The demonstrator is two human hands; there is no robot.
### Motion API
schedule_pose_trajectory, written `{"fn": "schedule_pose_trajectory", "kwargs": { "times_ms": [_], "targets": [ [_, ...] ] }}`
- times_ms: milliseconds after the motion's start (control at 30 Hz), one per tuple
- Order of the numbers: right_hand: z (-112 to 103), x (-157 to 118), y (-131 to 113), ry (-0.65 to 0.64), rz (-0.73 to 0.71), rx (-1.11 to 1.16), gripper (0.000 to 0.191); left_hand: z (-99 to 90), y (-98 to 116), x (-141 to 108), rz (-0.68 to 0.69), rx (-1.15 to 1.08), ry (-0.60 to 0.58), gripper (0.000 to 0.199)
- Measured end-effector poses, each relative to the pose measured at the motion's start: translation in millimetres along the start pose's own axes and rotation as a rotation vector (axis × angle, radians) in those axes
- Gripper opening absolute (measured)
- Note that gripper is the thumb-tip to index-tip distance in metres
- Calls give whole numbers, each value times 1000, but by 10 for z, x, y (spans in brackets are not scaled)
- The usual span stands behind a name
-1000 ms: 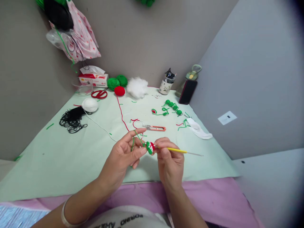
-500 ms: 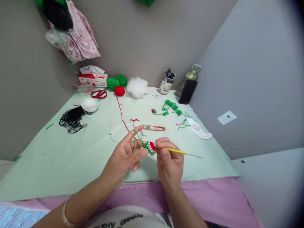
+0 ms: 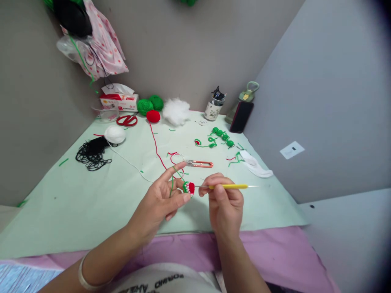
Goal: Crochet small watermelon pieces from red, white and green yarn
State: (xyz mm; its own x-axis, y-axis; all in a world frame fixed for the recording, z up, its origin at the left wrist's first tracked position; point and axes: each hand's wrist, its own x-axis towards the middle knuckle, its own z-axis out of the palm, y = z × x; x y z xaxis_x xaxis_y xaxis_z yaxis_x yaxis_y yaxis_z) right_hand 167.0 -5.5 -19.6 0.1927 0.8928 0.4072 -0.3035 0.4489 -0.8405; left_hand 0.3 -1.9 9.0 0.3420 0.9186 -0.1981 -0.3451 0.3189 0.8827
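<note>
The right hand [image 3: 225, 199] has drawn away from the left hand [image 3: 159, 195]: a stretch of metal shaft now shows between its fingertips and the small red, white and green crochet piece [image 3: 189, 188], where half a second ago the fingers were right up against it. The piece has turned a little, with its red part toward the right hand, and the yellow crochet hook [image 3: 233, 186] lies nearly level instead of slanting. For the work in hand this looks like a loop being drawn or the hook being reset; whether its tip sits within a stitch is too small to tell.

The crochet piece is at the left hand's fingertips, pinched by thumb and fingers, while the raised index finger carries the green yarn [image 3: 172, 188]. The right hand grasps the hook by its handle.

The front edge of the worktop [image 3: 100, 207] runs under both forearms, with purple cloth [image 3: 275, 248] on the body's side. Just past the left index fingertip lie orange snips [image 3: 202, 164], and the red yarn [image 3: 156, 148] and white yarn [image 3: 130, 162] pass out of sight behind that hand, so a sideways sweep could catch them. Right of the right hand, the hook's free end has room to swing; white cloth [image 3: 255, 165] lies farther out, and the side wall [image 3: 320, 101] stands well apart.
</note>
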Motion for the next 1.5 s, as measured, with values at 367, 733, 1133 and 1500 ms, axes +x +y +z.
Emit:
{"fn": "schedule_pose_trajectory", "kwargs": {
  "times_ms": [367, 733, 1133, 1500],
  "targets": [
    [-22, 19, -18, -70, 115, 64, 15, -9, -36, 29, -11, -50, -112, 26],
    [31, -23, 27, -95, -177, -219, 18, 36, -47, 81, 14, -74, -61, 21],
    [85, -25, 9, 48, -301, -480, 26, 10, -94, 93, -49, -47, -135, 20],
    [129, 340, -328, -273, -150, -348, 17, 64, 311, 261, -20, -14, -272, 36]
  ]
}}
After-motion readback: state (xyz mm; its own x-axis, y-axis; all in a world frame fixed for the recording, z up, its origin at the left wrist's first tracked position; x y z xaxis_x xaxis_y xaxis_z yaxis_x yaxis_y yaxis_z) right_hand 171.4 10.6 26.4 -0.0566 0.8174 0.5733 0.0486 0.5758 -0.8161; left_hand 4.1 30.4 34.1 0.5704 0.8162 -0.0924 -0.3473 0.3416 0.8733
